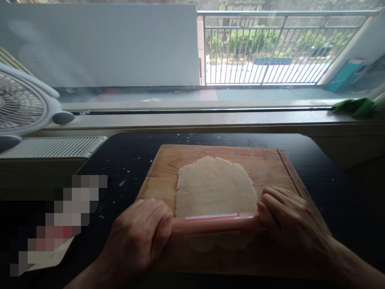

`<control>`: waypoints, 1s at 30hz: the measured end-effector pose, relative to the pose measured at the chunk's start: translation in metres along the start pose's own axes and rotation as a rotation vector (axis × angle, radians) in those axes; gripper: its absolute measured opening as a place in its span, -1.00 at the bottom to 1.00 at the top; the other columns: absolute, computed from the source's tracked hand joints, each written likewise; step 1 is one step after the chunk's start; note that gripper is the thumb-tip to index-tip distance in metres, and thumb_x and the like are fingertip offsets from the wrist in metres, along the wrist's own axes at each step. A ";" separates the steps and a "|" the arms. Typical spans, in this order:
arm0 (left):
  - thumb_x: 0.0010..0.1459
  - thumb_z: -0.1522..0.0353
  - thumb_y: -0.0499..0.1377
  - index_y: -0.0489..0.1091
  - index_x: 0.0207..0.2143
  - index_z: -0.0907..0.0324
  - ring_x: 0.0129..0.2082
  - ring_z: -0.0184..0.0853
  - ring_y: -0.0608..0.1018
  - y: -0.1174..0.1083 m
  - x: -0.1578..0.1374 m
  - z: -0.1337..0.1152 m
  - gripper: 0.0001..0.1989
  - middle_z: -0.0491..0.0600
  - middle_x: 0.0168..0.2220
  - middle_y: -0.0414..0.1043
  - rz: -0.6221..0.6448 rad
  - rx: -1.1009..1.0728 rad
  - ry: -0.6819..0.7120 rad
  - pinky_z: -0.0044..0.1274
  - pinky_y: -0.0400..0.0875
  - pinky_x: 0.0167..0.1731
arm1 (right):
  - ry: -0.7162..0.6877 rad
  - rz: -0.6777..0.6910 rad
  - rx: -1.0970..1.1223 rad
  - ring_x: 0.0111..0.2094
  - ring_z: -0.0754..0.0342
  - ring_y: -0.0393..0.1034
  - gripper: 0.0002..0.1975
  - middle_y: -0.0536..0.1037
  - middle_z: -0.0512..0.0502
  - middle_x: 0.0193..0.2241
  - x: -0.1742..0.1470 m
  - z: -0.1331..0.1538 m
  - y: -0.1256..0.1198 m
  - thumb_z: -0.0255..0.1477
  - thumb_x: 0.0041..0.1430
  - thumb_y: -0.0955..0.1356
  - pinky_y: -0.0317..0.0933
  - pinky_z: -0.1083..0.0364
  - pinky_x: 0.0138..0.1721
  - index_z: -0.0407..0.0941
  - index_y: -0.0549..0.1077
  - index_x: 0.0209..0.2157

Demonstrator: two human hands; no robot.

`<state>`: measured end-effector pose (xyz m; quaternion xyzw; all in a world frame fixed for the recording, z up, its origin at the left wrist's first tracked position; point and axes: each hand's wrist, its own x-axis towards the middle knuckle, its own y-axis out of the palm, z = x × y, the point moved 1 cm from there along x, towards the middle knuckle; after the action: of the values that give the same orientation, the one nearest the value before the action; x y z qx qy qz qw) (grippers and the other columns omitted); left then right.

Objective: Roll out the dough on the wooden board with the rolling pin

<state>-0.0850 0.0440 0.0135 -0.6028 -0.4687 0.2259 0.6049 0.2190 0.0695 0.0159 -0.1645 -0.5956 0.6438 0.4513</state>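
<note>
A flat sheet of pale dough (215, 186) with ragged edges lies on a wooden cutting board (168, 160). Across the near part of the dough rests a rolling pin (216, 224), its surface shiny with a red-and-white label strip along the top. My left hand (142, 226) is closed around the pin's left end, beside the dough's near left corner. Wrapped around the right end is my right hand (285, 210), close to the dough's right edge. Both ends of the pin are hidden by my fingers. Nearer to me, the board is in shadow.
The board lies on a black table (129, 152) with white crumbs scattered on it. At the left stand a white fan (21, 100) and a ribbed white panel (60, 146). A window sill (195, 119) runs behind, with a green cloth (356, 106) on its right.
</note>
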 end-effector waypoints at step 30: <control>0.26 0.25 -0.23 0.41 -0.43 0.26 -0.42 -0.26 0.49 0.008 0.056 0.009 -0.51 0.09 -0.43 0.48 -0.083 0.290 -0.203 -0.48 0.22 -0.37 | 0.338 0.022 -0.249 -0.45 0.13 0.30 -0.61 0.48 -0.08 -0.47 0.044 -0.019 0.004 -0.34 0.27 0.05 -0.07 0.13 -0.39 -0.14 0.36 -0.46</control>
<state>-0.0644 0.0975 0.0210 -0.4636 -0.5145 0.3256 0.6437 0.2082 0.1157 0.0219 -0.3312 -0.5847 0.5333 0.5139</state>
